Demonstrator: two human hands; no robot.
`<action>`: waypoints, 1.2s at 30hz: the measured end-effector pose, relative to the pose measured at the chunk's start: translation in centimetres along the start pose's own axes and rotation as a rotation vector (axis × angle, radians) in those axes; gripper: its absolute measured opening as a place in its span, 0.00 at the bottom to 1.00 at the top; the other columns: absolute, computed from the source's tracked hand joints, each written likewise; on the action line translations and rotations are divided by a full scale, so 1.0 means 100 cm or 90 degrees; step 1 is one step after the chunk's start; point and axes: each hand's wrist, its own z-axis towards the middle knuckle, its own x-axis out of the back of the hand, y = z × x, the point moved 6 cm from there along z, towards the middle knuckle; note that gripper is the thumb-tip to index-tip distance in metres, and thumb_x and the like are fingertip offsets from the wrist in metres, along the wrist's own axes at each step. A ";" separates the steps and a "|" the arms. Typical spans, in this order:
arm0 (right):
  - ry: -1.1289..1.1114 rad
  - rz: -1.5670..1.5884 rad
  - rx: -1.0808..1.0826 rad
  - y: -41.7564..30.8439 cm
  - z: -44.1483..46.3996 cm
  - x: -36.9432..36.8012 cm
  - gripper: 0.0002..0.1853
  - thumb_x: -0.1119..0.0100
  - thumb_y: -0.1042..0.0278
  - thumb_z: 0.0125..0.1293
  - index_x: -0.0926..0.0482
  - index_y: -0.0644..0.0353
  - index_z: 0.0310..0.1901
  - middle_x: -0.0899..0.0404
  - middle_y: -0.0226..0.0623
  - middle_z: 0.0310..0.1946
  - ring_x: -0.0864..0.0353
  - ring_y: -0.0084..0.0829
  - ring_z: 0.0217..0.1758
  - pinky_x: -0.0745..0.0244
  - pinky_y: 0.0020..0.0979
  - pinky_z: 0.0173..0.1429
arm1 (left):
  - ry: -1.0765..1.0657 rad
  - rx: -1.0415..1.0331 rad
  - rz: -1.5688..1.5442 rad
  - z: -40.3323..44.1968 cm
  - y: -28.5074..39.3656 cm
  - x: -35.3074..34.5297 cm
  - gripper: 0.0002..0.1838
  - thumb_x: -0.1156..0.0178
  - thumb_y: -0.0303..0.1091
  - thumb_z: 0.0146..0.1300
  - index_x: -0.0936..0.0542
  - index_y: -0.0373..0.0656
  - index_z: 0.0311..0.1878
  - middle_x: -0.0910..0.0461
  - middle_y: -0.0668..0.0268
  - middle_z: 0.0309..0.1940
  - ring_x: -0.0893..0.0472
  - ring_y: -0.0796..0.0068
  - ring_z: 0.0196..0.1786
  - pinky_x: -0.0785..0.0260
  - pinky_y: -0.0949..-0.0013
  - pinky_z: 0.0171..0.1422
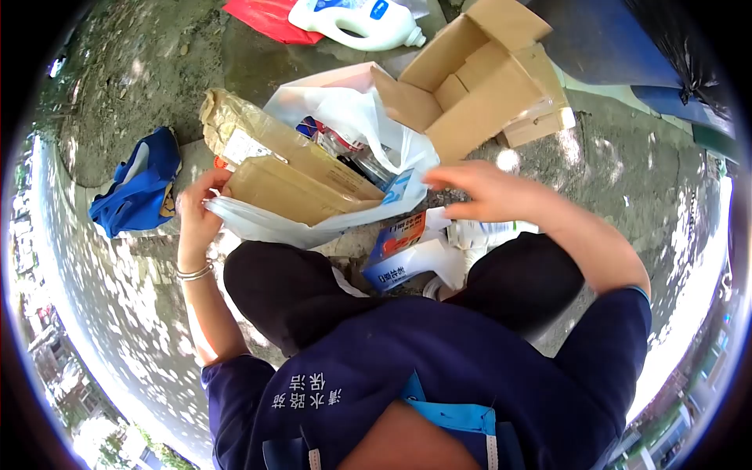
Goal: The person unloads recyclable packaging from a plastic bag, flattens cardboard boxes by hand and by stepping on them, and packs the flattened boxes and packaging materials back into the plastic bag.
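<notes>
A white plastic bag (270, 229) lies spread on the ground before my knees. Flattened brown cardboard (294, 188) and several packages, among them a clear plastic one (341, 143), are inside it. My left hand (204, 210) pinches the bag's left rim, its fingers against the cardboard's end. On the other side, my right hand (489, 192) reaches in with thumb and fingers apart, fingertips at the bag's right edge; whether they touch it I cannot tell. Below that hand are a blue-and-orange printed carton (395, 251) and a whitish container (486, 233), partly hidden.
An open cardboard box (470, 102) stands behind the bag on the right. A white jug (360, 23) lies beside a red bag (266, 19) at the back. Blue cloth (137, 188) is on the ground at left. Blue bins (611, 43) with a black bag (685, 59) stand upper right.
</notes>
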 end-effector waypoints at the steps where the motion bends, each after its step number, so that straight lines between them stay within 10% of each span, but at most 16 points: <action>1: 0.047 0.069 0.022 -0.020 0.021 -0.001 0.29 0.35 0.67 0.56 0.31 0.61 0.59 0.26 0.47 0.54 0.26 0.46 0.57 0.29 0.40 0.57 | 0.009 -0.003 0.005 -0.002 0.006 0.000 0.07 0.43 0.22 0.57 0.21 0.36 0.40 0.19 0.64 0.28 0.24 0.79 0.27 0.35 0.75 0.31; 2: 0.211 -0.071 0.109 -0.017 0.039 -0.015 0.32 0.34 0.68 0.55 0.34 0.62 0.61 0.23 0.48 0.48 0.23 0.46 0.52 0.29 0.40 0.56 | 0.020 -0.004 0.007 -0.004 0.011 0.001 0.07 0.43 0.22 0.57 0.21 0.36 0.40 0.19 0.64 0.28 0.24 0.79 0.27 0.35 0.75 0.31; 7: 0.064 -0.637 -0.080 -0.008 0.128 -0.056 0.34 0.39 0.71 0.53 0.37 0.64 0.63 0.21 0.40 0.36 0.22 0.50 0.42 0.29 0.45 0.51 | 0.036 -0.021 0.063 -0.030 0.013 0.014 0.05 0.38 0.24 0.54 0.20 0.37 0.36 0.20 0.65 0.28 0.25 0.79 0.28 0.35 0.75 0.30; 12: 0.168 -0.285 -0.051 0.026 0.152 -0.030 0.20 0.45 0.74 0.55 0.27 0.59 0.52 0.19 0.37 0.30 0.18 0.34 0.32 0.26 0.38 0.34 | 0.147 0.064 0.092 -0.072 -0.022 0.062 0.15 0.28 0.25 0.46 0.30 0.38 0.21 0.31 0.69 0.18 0.36 0.80 0.21 0.44 0.73 0.26; 15: 0.205 0.461 0.066 -0.003 0.144 0.036 0.11 0.47 0.74 0.58 0.23 0.61 0.44 0.22 0.31 0.29 0.23 0.20 0.22 0.29 0.26 0.26 | 0.216 -0.042 0.153 -0.086 -0.029 0.085 0.19 0.27 0.26 0.45 0.34 0.39 0.21 0.36 0.69 0.17 0.38 0.78 0.21 0.44 0.72 0.27; 17: 0.262 0.573 0.075 -0.057 0.117 0.082 0.10 0.47 0.74 0.60 0.22 0.63 0.43 0.27 0.27 0.25 0.32 0.17 0.17 0.33 0.21 0.25 | 0.247 -0.048 0.178 -0.090 -0.023 0.099 0.19 0.27 0.26 0.46 0.34 0.39 0.21 0.36 0.69 0.18 0.38 0.77 0.22 0.43 0.72 0.28; 21: 0.260 0.647 0.183 -0.126 0.088 0.119 0.08 0.46 0.75 0.61 0.22 0.65 0.41 0.31 0.25 0.22 0.37 0.16 0.18 0.40 0.21 0.25 | 0.278 0.164 0.121 -0.120 -0.059 0.154 0.19 0.30 0.28 0.52 0.34 0.41 0.22 0.36 0.69 0.21 0.36 0.77 0.26 0.42 0.73 0.31; 23: 0.279 0.632 0.254 -0.146 0.085 0.124 0.08 0.45 0.75 0.61 0.22 0.66 0.41 0.31 0.25 0.23 0.37 0.15 0.19 0.42 0.21 0.24 | 0.370 -0.027 0.238 -0.118 -0.046 0.182 0.18 0.31 0.28 0.55 0.34 0.42 0.22 0.37 0.72 0.20 0.37 0.81 0.25 0.42 0.74 0.31; 28: 0.288 0.521 0.225 -0.143 0.120 0.105 0.08 0.45 0.73 0.64 0.22 0.64 0.44 0.31 0.23 0.22 0.39 0.12 0.19 0.49 0.17 0.23 | 0.383 0.168 0.167 -0.148 -0.098 0.210 0.14 0.34 0.30 0.59 0.31 0.42 0.25 0.35 0.76 0.21 0.37 0.84 0.28 0.42 0.79 0.34; 36: 0.155 0.522 0.176 -0.139 0.158 0.055 0.10 0.45 0.76 0.63 0.24 0.64 0.45 0.24 0.30 0.33 0.25 0.17 0.28 0.29 0.22 0.38 | 0.281 0.197 0.208 -0.158 -0.123 0.160 0.08 0.34 0.29 0.55 0.25 0.42 0.30 0.27 0.70 0.22 0.27 0.80 0.30 0.32 0.74 0.39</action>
